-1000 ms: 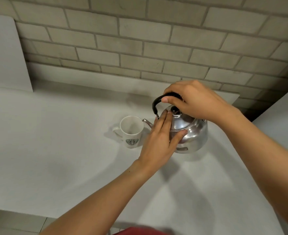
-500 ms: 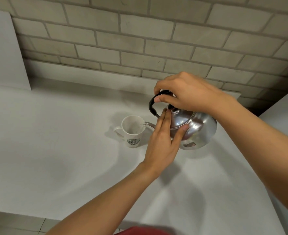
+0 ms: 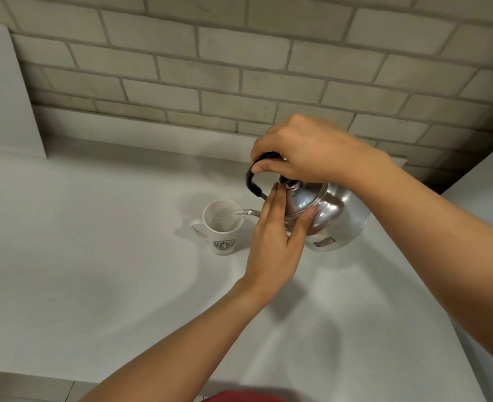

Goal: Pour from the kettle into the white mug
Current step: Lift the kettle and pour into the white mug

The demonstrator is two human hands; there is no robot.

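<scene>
A shiny steel kettle (image 3: 339,217) hangs tilted to the left above the counter, its thin spout (image 3: 248,212) over the rim of the white mug (image 3: 223,227). A stream of water runs from the spout into the mug. My right hand (image 3: 312,150) is closed around the kettle's black handle (image 3: 252,181) from above. My left hand (image 3: 277,239) lies flat with fingers extended against the lid and near side of the kettle, pressing the lid. The mug stands upright on the counter, handle to the left, a green logo facing me.
The grey counter (image 3: 94,256) runs to a brick wall (image 3: 239,68) at the back. A pale upright panel (image 3: 4,91) stands at the far left. Another raised surface (image 3: 488,181) sits at the right edge. The counter's front edge (image 3: 22,374) is near the bottom.
The kettle has lifted off the counter and tipped further left, bringing its spout over the mug's rim. Water now runs into the mug. Both hands kept their hold.
</scene>
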